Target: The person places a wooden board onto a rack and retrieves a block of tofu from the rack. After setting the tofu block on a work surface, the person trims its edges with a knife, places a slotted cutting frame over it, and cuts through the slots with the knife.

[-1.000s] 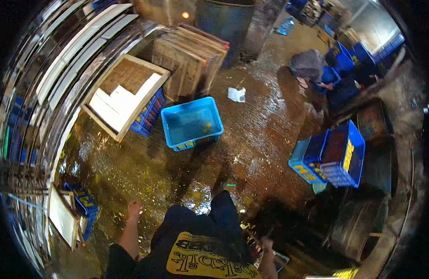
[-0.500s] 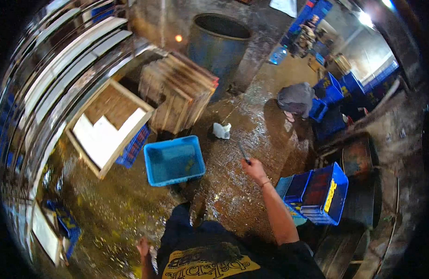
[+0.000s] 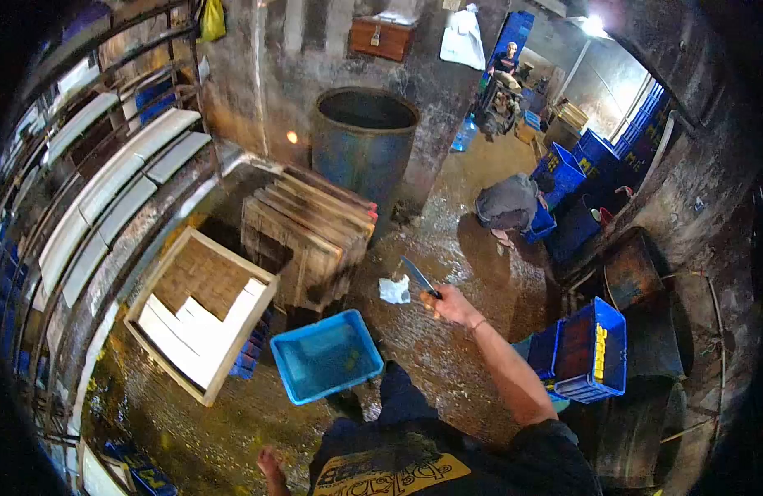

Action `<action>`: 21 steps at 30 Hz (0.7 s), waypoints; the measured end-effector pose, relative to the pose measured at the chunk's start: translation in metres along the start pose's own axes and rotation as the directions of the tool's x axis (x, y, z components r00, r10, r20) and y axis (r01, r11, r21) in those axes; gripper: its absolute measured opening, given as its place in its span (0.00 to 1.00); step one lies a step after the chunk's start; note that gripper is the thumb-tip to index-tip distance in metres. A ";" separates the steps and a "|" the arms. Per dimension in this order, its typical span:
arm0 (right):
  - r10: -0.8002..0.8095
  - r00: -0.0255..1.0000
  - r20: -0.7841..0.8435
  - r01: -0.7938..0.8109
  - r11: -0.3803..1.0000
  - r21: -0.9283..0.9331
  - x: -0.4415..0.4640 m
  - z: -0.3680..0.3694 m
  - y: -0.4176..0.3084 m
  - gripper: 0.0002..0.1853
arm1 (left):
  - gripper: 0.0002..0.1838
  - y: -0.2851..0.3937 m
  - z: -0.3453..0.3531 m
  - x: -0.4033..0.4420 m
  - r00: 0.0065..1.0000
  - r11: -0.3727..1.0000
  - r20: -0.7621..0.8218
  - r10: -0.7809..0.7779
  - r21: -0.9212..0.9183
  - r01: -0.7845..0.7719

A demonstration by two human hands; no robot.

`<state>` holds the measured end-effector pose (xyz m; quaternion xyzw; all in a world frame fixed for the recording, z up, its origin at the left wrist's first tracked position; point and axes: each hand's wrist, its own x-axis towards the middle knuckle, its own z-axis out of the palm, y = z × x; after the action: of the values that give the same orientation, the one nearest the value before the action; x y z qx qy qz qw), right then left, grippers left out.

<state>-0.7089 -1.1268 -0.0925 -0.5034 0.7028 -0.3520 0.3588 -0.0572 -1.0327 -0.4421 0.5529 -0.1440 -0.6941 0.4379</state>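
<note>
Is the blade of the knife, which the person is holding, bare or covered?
Bare: the blade of the knife points outward from the right hand, with no sheath visible over it.

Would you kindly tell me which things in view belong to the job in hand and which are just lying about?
Job in hand, as it appears:
Knife, held in the right hand
Perhaps the white slabs in the wooden frame
Perhaps the light-blue tub

Seemingly just lying about:
White scrap
Large barrel
Plastic bottle
</note>
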 end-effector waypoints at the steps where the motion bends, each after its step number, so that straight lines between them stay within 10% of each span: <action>1: -0.019 1.000 -0.009 0.019 1.000 0.004 0.016 -0.007 -0.012 0.16 | 0.13 -0.003 0.002 -0.008 0.999 0.988 -0.016 -0.037 0.150 0.039; 3: -0.042 0.998 0.055 0.058 0.941 -0.334 0.042 -0.021 -0.036 0.11 | 0.12 -0.010 0.016 -0.028 0.987 0.916 -0.105 -0.121 0.372 0.152; 4: -0.158 0.987 0.039 0.163 0.963 -0.217 0.053 -0.031 -0.024 0.13 | 0.12 -0.009 0.021 -0.038 0.979 0.881 -0.126 -0.161 0.429 0.201; 7: 0.104 0.983 -0.153 -0.139 0.960 -0.241 0.017 -0.078 -0.034 0.19 | 0.10 -0.006 0.037 -0.049 0.951 0.797 -0.169 -0.258 0.519 0.308; 9: 0.258 0.916 -0.306 -0.375 0.823 -0.428 -0.019 -0.124 0.018 0.19 | 0.10 0.001 0.043 -0.047 0.939 0.757 -0.198 -0.281 0.555 0.343; 12: 0.260 0.797 -0.545 -0.413 0.893 -0.177 -0.156 -0.153 0.136 0.12 | 0.09 0.022 0.052 -0.022 0.935 0.725 -0.246 -0.255 0.592 0.353; 13: 0.489 0.693 -0.530 -0.594 0.803 -0.037 -0.208 -0.157 0.155 0.12 | 0.10 0.037 0.059 -0.006 0.942 0.730 -0.262 -0.211 0.598 0.330; 14: 0.229 0.695 -0.681 -0.569 0.755 -0.327 -0.278 -0.160 0.292 0.16 | 0.10 0.050 0.071 0.011 0.943 0.726 -0.282 -0.175 0.610 0.317; 16: 0.851 0.339 -0.402 -0.918 0.393 0.057 -0.422 -0.135 0.433 0.18 | 0.10 0.085 0.111 0.051 0.948 0.745 -0.312 -0.056 0.619 0.248; 19: 0.934 0.198 -0.299 -0.689 0.349 0.636 -0.559 0.001 0.294 0.12 | 0.09 0.120 0.200 0.101 0.950 0.778 -0.279 0.141 0.624 0.068; 20: 0.847 0.440 -0.298 -0.198 0.416 0.888 -0.607 0.055 0.266 0.15 | 0.09 0.124 0.232 0.116 0.973 0.755 -0.141 0.184 0.653 -0.048; 21: 0.967 0.211 -0.144 -0.526 0.237 0.817 -0.611 0.088 0.242 0.16 | 0.10 0.123 0.266 0.133 0.976 0.728 0.004 0.220 0.665 -0.167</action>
<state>-0.5992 -0.4925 -0.2514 0.2498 0.7722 -0.4587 0.3619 -0.2402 -1.2810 -0.3508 0.6797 -0.4202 -0.5273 0.2887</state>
